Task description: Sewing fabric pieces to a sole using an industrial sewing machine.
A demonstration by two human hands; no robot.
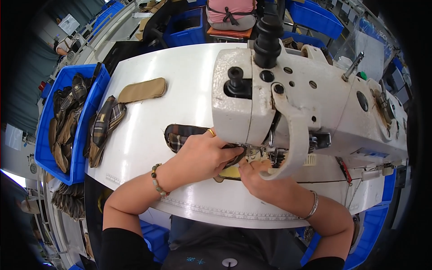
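A glossy white sewing table [135, 153] spans the view. On its right side stands a white industrial sewing machine [333, 105]; at left, a blue bin [77, 173] holds folded plaid pieces [67, 123]. The left hand [200, 155] grips a dark-edged plaid workpiece [177, 136], partly under the machine. The right hand [258, 177] is close beside, fingertips hidden, so its grip cannot be told. Sewing looks partway, with this piece not yet free; whether the binned ones are finished is unclear. A tan oval pad [142, 90] lies apart, untouched.

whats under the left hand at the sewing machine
A dark plaid fabric piece sticks out from beneath the left hand; the part the hand covers can't be seen.
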